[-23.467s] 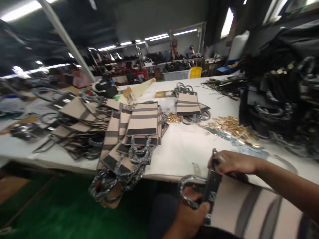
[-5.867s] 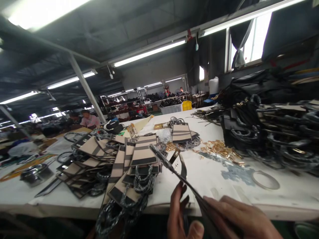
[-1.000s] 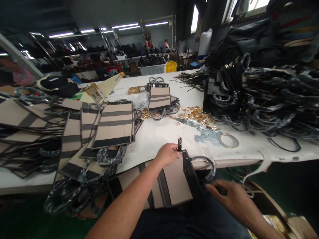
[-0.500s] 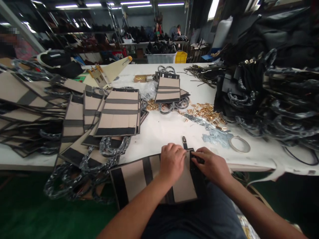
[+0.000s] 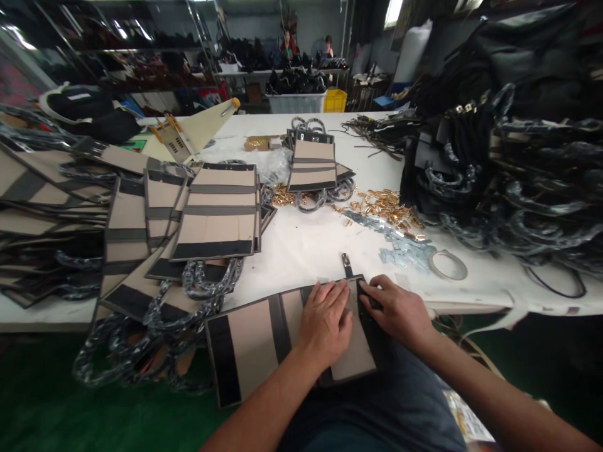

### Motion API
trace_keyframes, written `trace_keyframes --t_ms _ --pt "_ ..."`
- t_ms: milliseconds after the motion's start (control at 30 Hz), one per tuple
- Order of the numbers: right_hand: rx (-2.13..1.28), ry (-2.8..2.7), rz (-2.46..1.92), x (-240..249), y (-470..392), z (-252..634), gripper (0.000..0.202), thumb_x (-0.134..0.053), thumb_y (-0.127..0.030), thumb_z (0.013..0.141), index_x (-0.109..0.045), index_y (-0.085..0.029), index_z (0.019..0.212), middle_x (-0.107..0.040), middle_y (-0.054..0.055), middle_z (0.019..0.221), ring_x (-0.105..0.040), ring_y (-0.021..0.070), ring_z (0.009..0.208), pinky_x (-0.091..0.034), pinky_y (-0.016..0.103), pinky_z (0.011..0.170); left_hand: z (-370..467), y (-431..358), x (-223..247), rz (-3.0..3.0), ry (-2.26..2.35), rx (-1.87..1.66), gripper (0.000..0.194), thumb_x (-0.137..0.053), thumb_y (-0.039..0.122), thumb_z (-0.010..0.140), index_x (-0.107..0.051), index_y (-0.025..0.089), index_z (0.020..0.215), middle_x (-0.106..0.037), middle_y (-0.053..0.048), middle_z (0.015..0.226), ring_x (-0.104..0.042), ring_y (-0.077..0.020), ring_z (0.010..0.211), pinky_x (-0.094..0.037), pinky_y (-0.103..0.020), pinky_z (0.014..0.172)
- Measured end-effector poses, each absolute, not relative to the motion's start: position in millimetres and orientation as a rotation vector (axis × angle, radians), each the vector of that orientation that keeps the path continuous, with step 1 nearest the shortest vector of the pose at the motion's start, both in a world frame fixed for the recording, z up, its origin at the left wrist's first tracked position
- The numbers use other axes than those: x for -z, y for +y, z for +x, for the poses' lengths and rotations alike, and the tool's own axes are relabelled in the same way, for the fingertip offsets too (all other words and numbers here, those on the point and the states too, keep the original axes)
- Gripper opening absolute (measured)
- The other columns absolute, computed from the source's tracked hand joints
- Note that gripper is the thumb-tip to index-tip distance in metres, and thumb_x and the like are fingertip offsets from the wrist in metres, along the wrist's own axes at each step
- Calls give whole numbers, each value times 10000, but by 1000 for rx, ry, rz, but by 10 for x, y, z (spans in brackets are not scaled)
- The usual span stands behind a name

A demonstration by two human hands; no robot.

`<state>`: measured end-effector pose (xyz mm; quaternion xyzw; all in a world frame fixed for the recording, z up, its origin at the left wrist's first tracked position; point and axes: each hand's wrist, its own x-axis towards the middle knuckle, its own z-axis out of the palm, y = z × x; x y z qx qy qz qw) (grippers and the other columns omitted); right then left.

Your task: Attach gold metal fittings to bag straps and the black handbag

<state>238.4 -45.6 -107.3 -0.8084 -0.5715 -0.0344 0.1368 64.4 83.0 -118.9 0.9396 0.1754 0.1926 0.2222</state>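
A beige panel with black and grey bands (image 5: 252, 329), which looks like a bag piece, lies over the table's front edge and my lap. My left hand (image 5: 326, 323) rests flat on it, fingers stretched out, near the black end band. At that band my right hand (image 5: 396, 307) is closed, its fingers curled around something dark that I cannot make out. A short black strap with a metal end (image 5: 347, 263) sticks out past the panel's far edge, just beyond my fingertips.
Stacked striped panels with wrapped handles (image 5: 217, 213) lie left; a smaller stack (image 5: 313, 160) stands ahead. Gold metal pieces (image 5: 389, 210), grey flat pieces (image 5: 407, 254) and a tape roll (image 5: 447, 265) lie right of centre. Black bags (image 5: 532, 182) pile at right. Two people sit far back.
My left hand has gone from bent fingers to lying flat on the panel. My right hand stays at the black band. The whole view has shifted slightly.
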Motion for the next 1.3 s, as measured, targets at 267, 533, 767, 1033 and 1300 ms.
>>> trace_keyframes --t_ms 267,533,767,1033,1300 --pt "96 -1683 -2327 1087 -459 2447 334 -567 -334 1072 -728 -297 1362 -722 35 1183 -744 206 809 -492 315 586 658 843 1187 2579 501 -498 531 -648 285 959 -609 209 1484 -562 -34 1601 -527 -317 1430 -341 -574 1294" --pt "39 -1751 -2329 1056 -439 2425 323 -517 -298 1101 -692 -262 1369 -725 58 1166 -738 225 922 -461 306 603 665 835 1154 2667 479 -463 515 -627 280 981 -594 215 1492 -544 -40 1618 -509 -313 1435 -341 -569 1286" --pt "-45 -1819 -2311 1032 -407 2438 304 -539 -257 1088 -660 -238 1367 -710 55 1152 -713 226 974 -500 312 689 656 847 1179 2748 461 -449 528 -601 293 1003 -564 204 1522 -537 -54 1623 -500 -321 1436 -341 -573 1282" --pt "-103 -1890 -2302 897 -328 2419 219 -577 -246 1059 -707 -214 1232 -700 70 1114 -712 251 994 -512 312 712 643 843 1166 2801 440 -488 525 -592 272 1007 -553 196 1526 -559 -72 1599 -516 -321 1422 -373 -591 1263" --pt "-120 -1344 -2478 873 -381 3058 280 -645 -379 1034 -786 -293 1260 -749 36 1185 -726 258 1019 -518 319 826 621 903 1246 2692 407 -540 538 -659 292 975 -575 204 1500 -575 -81 1586 -540 -326 1408 -415 -607 1238"
